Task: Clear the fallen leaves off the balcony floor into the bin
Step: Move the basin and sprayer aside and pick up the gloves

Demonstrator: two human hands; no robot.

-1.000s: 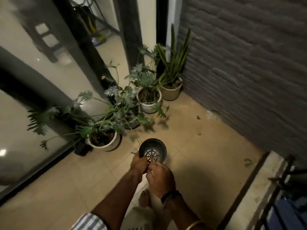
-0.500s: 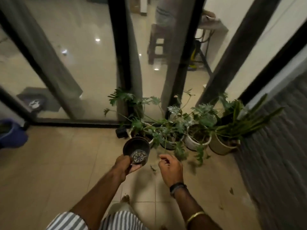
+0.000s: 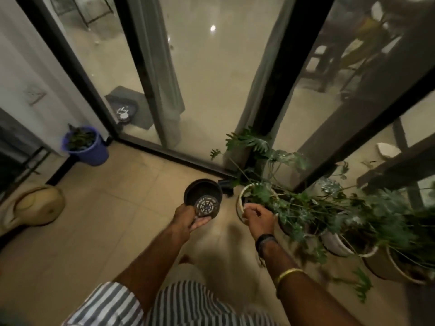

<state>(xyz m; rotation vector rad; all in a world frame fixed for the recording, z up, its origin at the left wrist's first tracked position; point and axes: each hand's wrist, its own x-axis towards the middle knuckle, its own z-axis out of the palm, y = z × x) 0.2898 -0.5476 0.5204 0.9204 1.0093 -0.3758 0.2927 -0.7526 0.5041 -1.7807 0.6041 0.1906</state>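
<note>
- While collection is under way: small black pot (image 3: 203, 196) tilted on its side, mouth away from camera, perforated base showing; gripped at the lower rim by left hand (image 3: 188, 218), fingers curled under it. Held above the balcony floor (image 3: 122, 222), not resting on it. Presumably serving as the gathering vessel; contents not visible.
- Right hand (image 3: 257, 216): loosely curled, hovering just beside the rim of the nearest white planter (image 3: 242, 201). Blurred; whether a leaf is pinched in it, cannot tell.
- Bin, judged: blue bucket (image 3: 86, 147) in the far left corner, already holding dark green leafage. Well apart from both hands.
- Fallen leaves: none plainly legible on the open tiles in front; some green scraps low at the right, near the pots (image 3: 362, 285), too smeared to separate from living foliage.
- Also listed: row of potted plants (image 3: 306, 208) along the glass door (image 3: 211, 90), 1 tan watering can (image 3: 35, 207) at left, striped shorts (image 3: 188, 304) at bottom edge.
- Step in hand, as judged: picking loose leaves from around the planters into the black pot; emptying not yet done.
- Next move calls for: reaching low among the stems at the right without snagging live fronds, keeping the pot mouth upward enough to retain its load, then carrying across to the blue bucket and tipping out.
</note>
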